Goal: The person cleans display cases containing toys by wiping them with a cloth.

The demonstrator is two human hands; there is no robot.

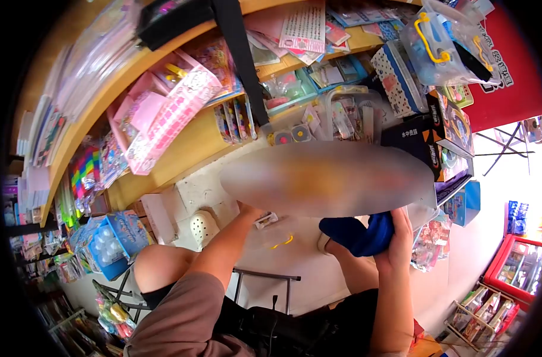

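A dark blue cloth (366, 235) is in my right hand (400, 238), whose fingers press along its right side. One end of the cloth sticks out to the left. My left arm reaches forward, and only the wrist end of my left hand (249, 208) shows; a blurred oval patch covers its fingers and whatever they touch. A small packet (267, 220) lies just right of that wrist. Near it is a clear container with a yellow handle (282, 241), low between my legs.
Wooden shelves (182, 172) with a pink box (170, 116) stand ahead. Black boxes (411, 140) and a clear bin (434, 50) are at the upper right. A blue box (113, 241) is at the left, a white clog (204, 229) on the floor, a red-framed case (521, 268) at the right.
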